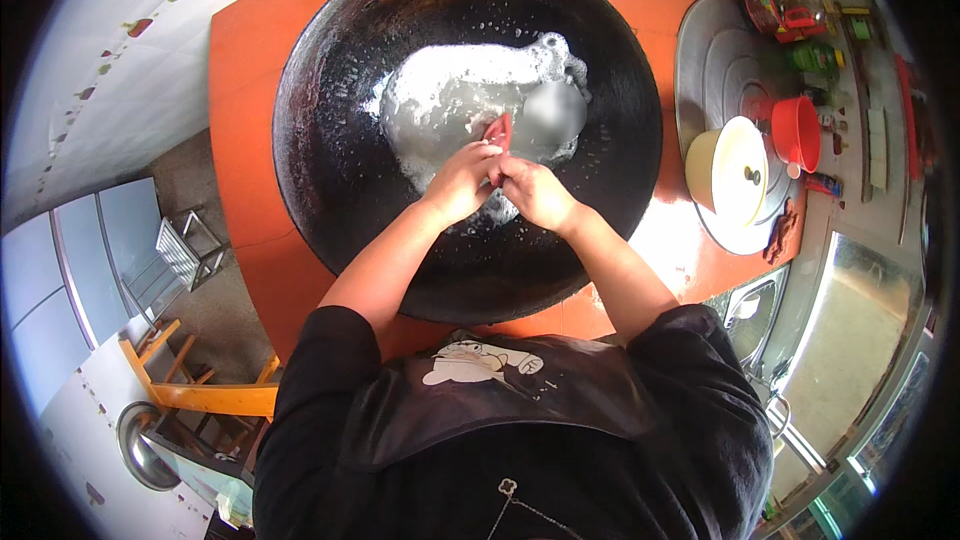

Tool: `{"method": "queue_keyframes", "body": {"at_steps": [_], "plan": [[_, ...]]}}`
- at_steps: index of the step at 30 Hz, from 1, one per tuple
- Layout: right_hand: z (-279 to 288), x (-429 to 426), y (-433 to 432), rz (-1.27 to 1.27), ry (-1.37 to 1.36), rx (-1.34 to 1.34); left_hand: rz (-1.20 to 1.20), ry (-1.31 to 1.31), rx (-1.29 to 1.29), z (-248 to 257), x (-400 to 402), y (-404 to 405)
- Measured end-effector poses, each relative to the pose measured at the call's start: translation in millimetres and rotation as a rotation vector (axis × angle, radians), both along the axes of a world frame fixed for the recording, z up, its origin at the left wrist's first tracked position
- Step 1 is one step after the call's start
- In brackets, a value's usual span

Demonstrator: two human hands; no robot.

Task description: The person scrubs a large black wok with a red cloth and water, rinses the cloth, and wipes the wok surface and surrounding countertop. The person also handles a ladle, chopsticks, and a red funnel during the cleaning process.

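Observation:
A large black wok (330,142) is set into the orange stovetop before me. Soapy water (450,109) with white foam (472,64) lies in its bottom. Over the water, my left hand (459,184) and my right hand (538,191) meet, both closed on a small red item (500,133), probably a cloth. Part of it sticks up beyond my fingers, and the rest is hidden in my grip. A round patch of the water at the right is blurred.
To the right, a big metal lid (701,52) carries a cream lidded pot (705,169) and a red plastic container (796,135). Several bottles (814,56) stand behind them. A sink (754,315) is at lower right; a wooden frame (214,399) stands at lower left.

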State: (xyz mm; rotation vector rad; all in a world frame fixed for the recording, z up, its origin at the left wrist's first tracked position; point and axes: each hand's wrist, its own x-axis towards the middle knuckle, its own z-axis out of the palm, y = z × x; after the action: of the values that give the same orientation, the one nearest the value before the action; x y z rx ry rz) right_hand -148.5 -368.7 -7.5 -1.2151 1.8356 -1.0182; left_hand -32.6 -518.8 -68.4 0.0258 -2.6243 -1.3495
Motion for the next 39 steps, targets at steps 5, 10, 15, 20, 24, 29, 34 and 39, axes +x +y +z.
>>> {"method": "queue_keyframes", "body": {"at_steps": [5,10,15,20,24,29,34,39], "plan": [[57,-33,-3,0.060,0.199,0.004,-0.074,-0.261,-0.002,-21,15,-27],[10,-59,19,-0.029,0.494,0.087,0.249,-0.188,0.010,-31,44,-36],[-104,-20,53,-0.181,0.133,-0.014,0.310,-0.531,-0.015,-46,63,-13],[-76,57,30,-0.080,0.089,-0.059,0.384,-0.402,0.476,-20,61,50],[-43,62,20,-0.233,0.123,-0.030,0.815,-0.699,1.443,20,63,62],[43,91,20,0.108,0.113,-0.269,0.164,-0.569,2.111,-28,61,51],[120,110,27,0.266,-0.261,-0.229,0.112,-0.693,2.193,-28,56,50],[92,56,4,-0.374,-0.619,-0.029,0.229,-0.409,1.952,91,39,59]]}}
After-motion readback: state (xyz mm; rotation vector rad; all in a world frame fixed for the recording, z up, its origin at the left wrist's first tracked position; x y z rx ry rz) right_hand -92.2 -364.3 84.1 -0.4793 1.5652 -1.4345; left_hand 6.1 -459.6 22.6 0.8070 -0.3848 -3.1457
